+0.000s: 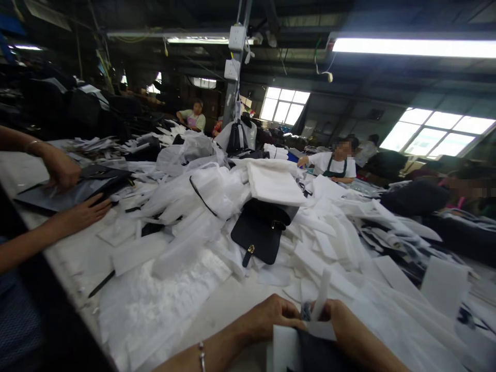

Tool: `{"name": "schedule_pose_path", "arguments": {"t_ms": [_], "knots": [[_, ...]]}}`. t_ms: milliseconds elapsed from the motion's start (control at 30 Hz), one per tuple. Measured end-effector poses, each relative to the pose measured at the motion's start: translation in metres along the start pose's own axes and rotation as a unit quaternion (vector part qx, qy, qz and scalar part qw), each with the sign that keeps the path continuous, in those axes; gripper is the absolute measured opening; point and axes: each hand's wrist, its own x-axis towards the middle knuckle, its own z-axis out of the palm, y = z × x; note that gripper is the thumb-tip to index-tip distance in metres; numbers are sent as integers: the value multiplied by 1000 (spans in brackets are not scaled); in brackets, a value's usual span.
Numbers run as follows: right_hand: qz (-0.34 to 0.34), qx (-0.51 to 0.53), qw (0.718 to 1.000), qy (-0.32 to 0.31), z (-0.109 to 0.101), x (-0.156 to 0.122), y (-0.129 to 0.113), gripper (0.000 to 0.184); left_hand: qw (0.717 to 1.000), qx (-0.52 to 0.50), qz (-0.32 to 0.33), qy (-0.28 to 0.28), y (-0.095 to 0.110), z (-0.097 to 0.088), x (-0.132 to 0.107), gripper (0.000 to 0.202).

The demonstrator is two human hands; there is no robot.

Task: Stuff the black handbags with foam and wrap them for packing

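My left hand [276,318], a bracelet on its wrist, is at the bottom centre with its fingers closed near a small grey bundle [306,311]. What exactly they grip is partly hidden. Close beside it, my right hand [341,323] is closed around a narrow white foam strip [322,294] that stands upright. Below both hands lies a black piece [320,354] with white sheet material [285,343] along its edge, cut off by the frame. Farther up the table, a black flap bag [258,232] with gold-coloured buckles lies under folded white foam [275,183].
White foam sheets and clear plastic [170,279] are heaped across the table. At left, a co-worker's hands [83,214] work on a flat black piece [50,199]. A black strip [101,284] lies near the table edge. Another person [335,165] sits across the heap.
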Motion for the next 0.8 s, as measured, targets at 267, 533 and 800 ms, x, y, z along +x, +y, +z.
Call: {"name": "schedule_pose_path", "arguments": {"t_ms": [267, 533, 800], "knots": [[-17, -43, 999, 29, -5, 9, 16, 27, 997, 26, -45, 57, -11, 0, 7, 41], [17, -13, 997, 78, -11, 0, 10, 48, 996, -30, -89, 6, -6, 3, 8, 43], [78, 116, 989, 42, -14, -2, 13, 52, 997, -6, -77, 16, 0, 6, 5, 40]]}}
